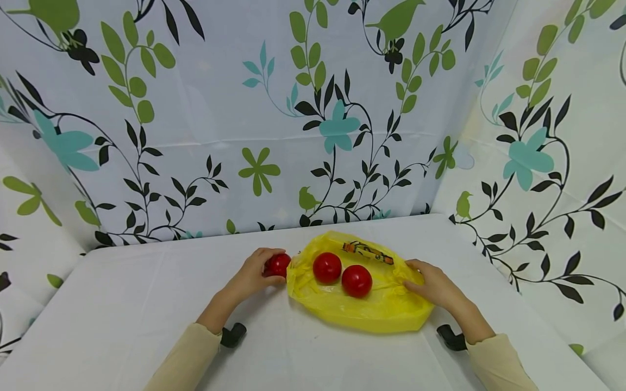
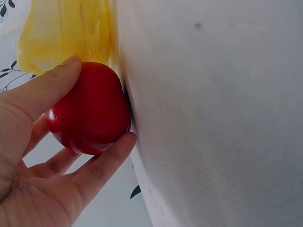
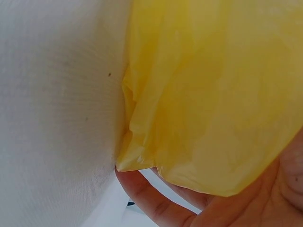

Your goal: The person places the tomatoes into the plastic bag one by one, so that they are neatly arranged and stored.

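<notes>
My left hand (image 1: 255, 271) holds a glossy red round fruit (image 2: 90, 109), thumb on one side and fingers curled round the other, close to the white table. It sits right at the left edge of a yellow plastic bag (image 1: 318, 308). Two more red round fruits, one at the left (image 1: 327, 267) and one nearer the front (image 1: 357, 281), lie on the spread bag. Behind them lies a slim orange-and-black patterned item (image 1: 368, 252). At the bag's right end, my right hand (image 1: 435, 282) grips its edge, with the yellow film (image 3: 203, 118) covering part of the fingers.
A white cloth covers the table (image 1: 122, 304). Patterned curtains with leaves and birds (image 1: 205, 108) stand behind it and at both sides. Black wrist mounts show below the left wrist (image 1: 233, 335) and the right wrist (image 1: 452, 338).
</notes>
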Demonstrator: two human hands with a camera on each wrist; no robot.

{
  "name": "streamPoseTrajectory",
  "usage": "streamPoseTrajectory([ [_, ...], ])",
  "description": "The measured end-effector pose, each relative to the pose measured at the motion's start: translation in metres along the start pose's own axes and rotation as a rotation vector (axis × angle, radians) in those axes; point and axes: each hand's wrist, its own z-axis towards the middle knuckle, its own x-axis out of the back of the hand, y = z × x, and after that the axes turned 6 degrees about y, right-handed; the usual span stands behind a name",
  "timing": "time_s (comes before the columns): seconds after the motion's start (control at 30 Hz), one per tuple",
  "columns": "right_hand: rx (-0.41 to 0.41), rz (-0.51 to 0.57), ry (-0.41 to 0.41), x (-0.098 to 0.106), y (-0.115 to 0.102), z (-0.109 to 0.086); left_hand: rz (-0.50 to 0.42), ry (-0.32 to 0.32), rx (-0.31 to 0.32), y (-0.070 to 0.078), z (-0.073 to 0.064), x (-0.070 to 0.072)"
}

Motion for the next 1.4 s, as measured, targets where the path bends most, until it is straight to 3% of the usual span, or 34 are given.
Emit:
streamPoseTrajectory([
  [0.7,0.017,-0.004,0.004,0.0,-0.002,-0.001,0.046,0.114,-0.042,0.014,-0.005,0.018],
  [1.03,0.037,-0.003,0.007,0.001,-0.003,-0.002,0.059,0.17,-0.097,0.03,-0.007,0.023],
  [1.2,0.046,0.001,0.01,0.001,-0.003,-0.002,0.051,0.182,-0.138,0.04,-0.007,0.023],
  [1.4,0.039,-0.002,0.006,0.0,-0.002,-0.002,0.044,0.179,-0.144,0.052,-0.007,0.022],
])
